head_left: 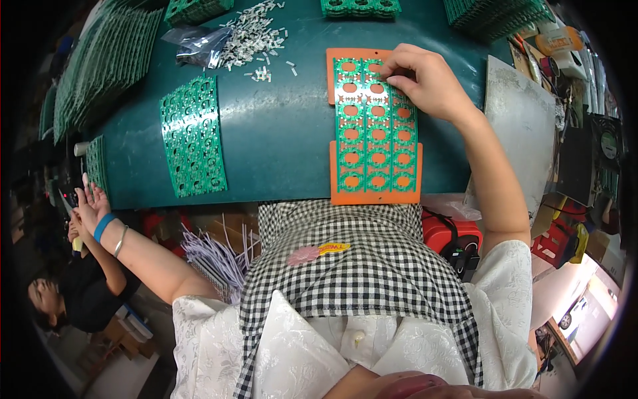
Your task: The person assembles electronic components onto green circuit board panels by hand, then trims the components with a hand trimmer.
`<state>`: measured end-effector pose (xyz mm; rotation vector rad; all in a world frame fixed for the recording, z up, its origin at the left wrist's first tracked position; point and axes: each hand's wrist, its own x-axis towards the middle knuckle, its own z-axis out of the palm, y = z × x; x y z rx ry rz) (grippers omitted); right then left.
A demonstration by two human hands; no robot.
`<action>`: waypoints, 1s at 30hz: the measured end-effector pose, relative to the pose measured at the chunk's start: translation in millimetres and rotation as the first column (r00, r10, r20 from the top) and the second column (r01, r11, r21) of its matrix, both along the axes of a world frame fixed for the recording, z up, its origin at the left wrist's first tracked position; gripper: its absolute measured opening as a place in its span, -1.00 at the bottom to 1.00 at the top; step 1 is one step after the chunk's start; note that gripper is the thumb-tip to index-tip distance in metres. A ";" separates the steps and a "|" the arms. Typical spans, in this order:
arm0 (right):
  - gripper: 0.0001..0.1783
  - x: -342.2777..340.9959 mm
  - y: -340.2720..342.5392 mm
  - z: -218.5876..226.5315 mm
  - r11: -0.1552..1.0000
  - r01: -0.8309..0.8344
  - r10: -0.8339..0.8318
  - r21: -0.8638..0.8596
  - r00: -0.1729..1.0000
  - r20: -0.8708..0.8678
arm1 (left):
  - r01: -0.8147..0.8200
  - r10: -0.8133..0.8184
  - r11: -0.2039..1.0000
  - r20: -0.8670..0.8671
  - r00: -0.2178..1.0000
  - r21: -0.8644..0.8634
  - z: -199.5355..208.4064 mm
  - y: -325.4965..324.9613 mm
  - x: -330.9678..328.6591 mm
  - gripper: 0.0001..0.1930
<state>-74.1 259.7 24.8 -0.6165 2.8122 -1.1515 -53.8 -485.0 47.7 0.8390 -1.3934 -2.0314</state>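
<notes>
A green circuit-board panel with rows of oval openings lies on orange fixture plates at the table's front. Over its upper right part is my right hand, thumb and forefinger drawn together in a pinch at the board; whatever sits between the fingertips is hidden. My left hand is out past the table's left edge, fingers stretched and apart, with a blue band on the wrist. The nearest thing to it is a small stack of green boards. It appears to hold nothing.
Another green panel lies at left-centre on the green table. Small white parts are heaped beside a plastic bag. Tall board stacks stand far left. A co-worker sits at left. A grey metal sheet is at right.
</notes>
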 end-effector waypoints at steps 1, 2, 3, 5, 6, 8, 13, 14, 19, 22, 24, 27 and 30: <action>-0.90 0.4 1.2 0.5 1.000 0.010 -0.010 0.010 1.000 0.008 | 0.001 -0.001 1.000 -0.024 1.000 0.018 -2.2 2.3 -0.5 -0.53; -0.88 0.1 1.5 1.1 1.000 0.016 -0.017 0.020 1.000 0.015 | -0.001 0.002 1.000 -0.025 1.000 0.017 -2.0 5.1 -0.4 -0.53; -0.88 -0.2 0.7 2.6 1.000 0.014 -0.014 0.019 1.000 0.014 | -0.022 0.023 0.996 -0.007 1.000 0.084 -1.4 7.5 -0.8 -0.54; -0.87 0.0 -1.3 6.3 0.998 0.039 -0.040 0.053 0.999 0.020 | 0.001 -0.001 0.990 -0.002 1.000 0.140 0.8 12.1 -0.7 -0.58; -0.87 -0.2 -2.3 6.6 0.998 0.035 -0.036 0.052 0.999 0.020 | -0.003 0.003 0.990 -0.003 1.000 0.139 1.0 14.7 -0.5 -0.58; -0.87 -0.7 -5.5 6.9 0.998 0.030 -0.028 0.058 0.999 -0.020 | 0.057 -0.053 0.990 -0.032 0.998 0.130 2.5 20.3 1.3 -0.62; -0.89 1.3 -13.3 16.2 0.998 0.004 -0.002 0.069 1.000 -0.025 | 0.174 -0.103 0.832 -0.161 0.982 0.527 -14.6 36.0 12.6 -0.36; -0.90 2.0 -12.9 17.7 0.995 0.023 -0.023 0.094 1.000 -0.004 | 0.074 0.033 0.770 -0.155 0.987 0.634 -18.5 70.1 2.0 -0.19; -0.90 3.1 -14.9 18.7 0.998 0.050 -0.050 0.049 0.999 0.001 | 0.048 0.238 0.758 -0.344 0.908 0.651 -17.5 104.9 3.9 0.21; -0.88 -1.4 -11.2 16.8 0.996 0.053 -0.052 0.070 0.999 -0.015 | 0.014 0.176 0.856 -0.318 0.932 0.517 -20.7 82.8 4.2 0.08; -0.87 -0.6 -12.2 17.4 0.993 0.065 -0.065 0.102 0.998 0.001 | 0.120 0.079 0.824 -0.323 0.943 0.553 -15.4 78.0 -5.3 -0.13; -0.81 3.8 -21.6 22.8 0.989 0.059 -0.071 0.134 0.994 0.080 | 0.132 -0.007 0.959 -0.442 0.897 0.253 -19.3 76.1 -12.9 -0.62; -0.82 6.8 -24.7 14.3 0.983 0.079 -0.081 0.165 0.997 0.004 | 0.218 -0.076 0.947 -0.495 0.866 0.236 -15.7 82.2 -20.3 -0.67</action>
